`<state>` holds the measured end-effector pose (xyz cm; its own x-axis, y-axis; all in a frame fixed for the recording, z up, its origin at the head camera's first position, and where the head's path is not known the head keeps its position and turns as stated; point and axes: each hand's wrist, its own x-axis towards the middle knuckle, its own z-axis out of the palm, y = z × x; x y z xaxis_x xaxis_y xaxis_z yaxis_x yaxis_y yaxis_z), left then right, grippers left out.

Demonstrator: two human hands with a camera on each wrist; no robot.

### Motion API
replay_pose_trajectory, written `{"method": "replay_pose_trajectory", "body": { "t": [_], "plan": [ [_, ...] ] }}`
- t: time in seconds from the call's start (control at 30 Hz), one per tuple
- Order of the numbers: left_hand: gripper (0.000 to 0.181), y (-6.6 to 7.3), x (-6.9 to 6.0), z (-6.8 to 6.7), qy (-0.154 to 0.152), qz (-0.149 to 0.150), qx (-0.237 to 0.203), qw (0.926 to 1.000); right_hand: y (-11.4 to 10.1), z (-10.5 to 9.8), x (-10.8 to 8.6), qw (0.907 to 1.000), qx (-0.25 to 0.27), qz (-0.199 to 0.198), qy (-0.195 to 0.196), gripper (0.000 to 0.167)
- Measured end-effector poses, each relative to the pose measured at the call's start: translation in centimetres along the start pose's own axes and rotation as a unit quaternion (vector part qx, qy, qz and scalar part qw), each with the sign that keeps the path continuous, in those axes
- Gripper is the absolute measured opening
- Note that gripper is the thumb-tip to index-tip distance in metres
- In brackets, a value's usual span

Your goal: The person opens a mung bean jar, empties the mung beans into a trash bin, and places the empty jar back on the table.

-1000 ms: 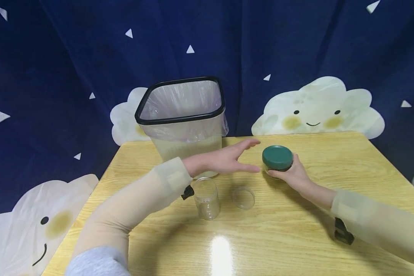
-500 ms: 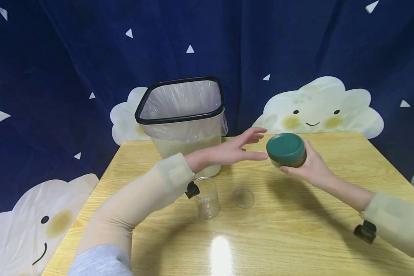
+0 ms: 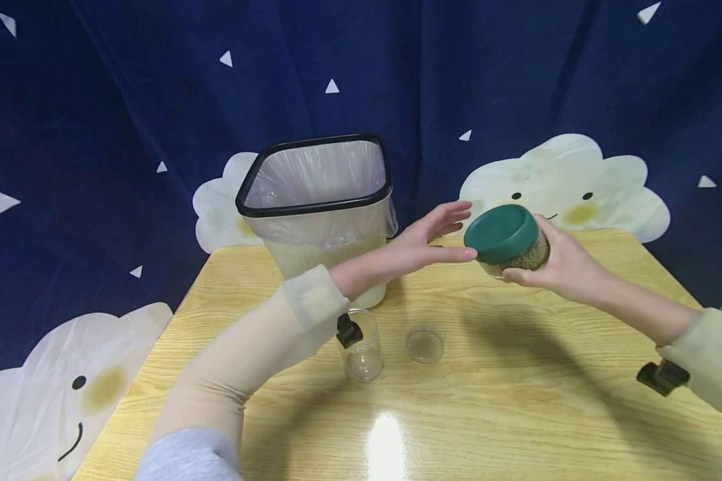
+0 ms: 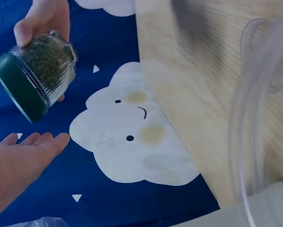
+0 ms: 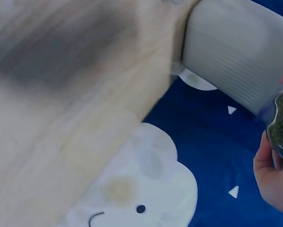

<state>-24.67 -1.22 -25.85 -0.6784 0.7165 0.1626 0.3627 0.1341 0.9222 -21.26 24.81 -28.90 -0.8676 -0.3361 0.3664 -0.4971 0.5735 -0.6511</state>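
My right hand (image 3: 568,264) grips a clear jar (image 3: 526,257) of small green grains, held tilted above the table with its green lid (image 3: 501,232) toward the left. In the left wrist view the jar (image 4: 47,66) shows its ribbed side and the green lid (image 4: 19,87). My left hand (image 3: 418,244) has its fingers spread just left of the lid; whether the thumb touches it I cannot tell. An empty clear jar (image 3: 363,357) stands upright on the table, partly behind the left wrist's camera, and a clear round lid (image 3: 424,345) lies right of it.
A bin (image 3: 331,257) with a black rim and a plastic liner stands at the back left of the wooden table (image 3: 457,414). Behind the table hangs a dark blue curtain (image 3: 421,80) with clouds and white triangles.
The right hand has lifted the green-lidded jar off the table and tilted it, its lid toward the left hand. My left hand has moved slightly up and right, fingers still spread.
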Motion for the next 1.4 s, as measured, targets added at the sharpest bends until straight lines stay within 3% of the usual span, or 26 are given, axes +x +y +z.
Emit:
{"method": "replay_pose_trajectory", "body": {
  "t": [0.47, 0.8, 1.03, 1.4],
  "plan": [
    [0.082, 0.1, 0.2, 0.1, 0.017, 0.006, 0.014, 0.9997, -2.5, -1.2, 1.4, 0.9938, -0.083, -0.051, -0.054, 0.079],
    [0.085, 0.2, 0.1, 0.3, 0.008, 0.043, 0.001, 0.9991, -3.5, -0.9, 1.6, 0.9924, -0.09, -0.028, -0.079, 0.077],
    [0.082, 0.3, -0.3, 0.3, 0.002, 0.036, 0.023, 0.9991, -3.7, -1.0, 1.9, 0.9878, -0.112, -0.034, -0.103, 0.081],
    [0.081, 0.9, -0.7, 0.0, 0.003, 0.044, 0.07, 0.9966, -4.4, -0.8, 2.3, 0.9879, -0.108, -0.041, -0.103, 0.078]
  ]
}}
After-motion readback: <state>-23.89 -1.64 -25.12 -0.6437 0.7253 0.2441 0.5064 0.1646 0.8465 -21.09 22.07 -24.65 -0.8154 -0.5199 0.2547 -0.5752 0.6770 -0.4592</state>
